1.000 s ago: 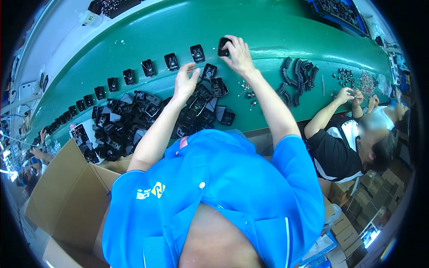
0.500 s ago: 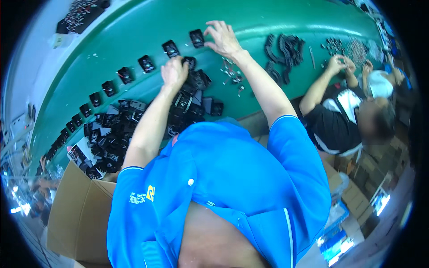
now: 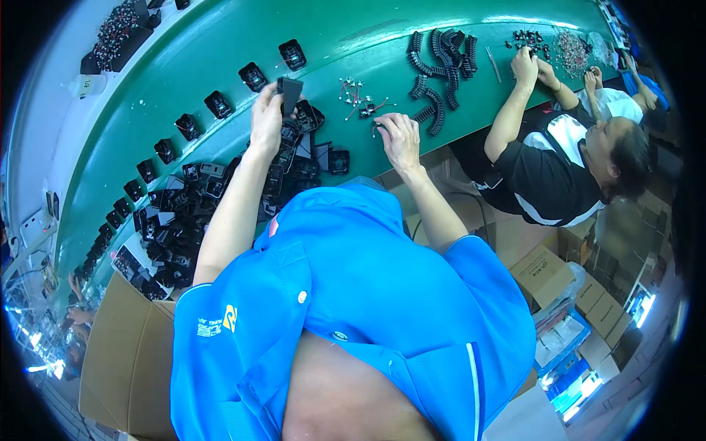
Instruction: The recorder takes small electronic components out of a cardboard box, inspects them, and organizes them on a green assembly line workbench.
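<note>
My left hand (image 3: pixel 266 125) grips a black plastic housing (image 3: pixel 290 94), held up so that a flat dark face shows. Below and beside it lie more black housings (image 3: pixel 309 115) on the green bench. To the right, my right hand (image 3: pixel 401 141) has its thumb and fingers pinched on a small wired part (image 3: pixel 377 126); its exact kind is too small to make out. Just beyond those fingertips is a loose scatter of small parts with red and white wires (image 3: pixel 354 92).
Black housings (image 3: pixel 218 104) form a curving row along the green bench (image 3: pixel 353 44). A large heap of them (image 3: pixel 180 213) lies at left, above an open carton (image 3: pixel 129 353). Black segmented strips (image 3: pixel 445 66) lie at right, near a co-worker (image 3: pixel 559 162).
My left hand has picked up a black housing near the heap. My right hand has left the row's end housing and come nearer, to the small wired parts. The whole view has shifted slightly.
</note>
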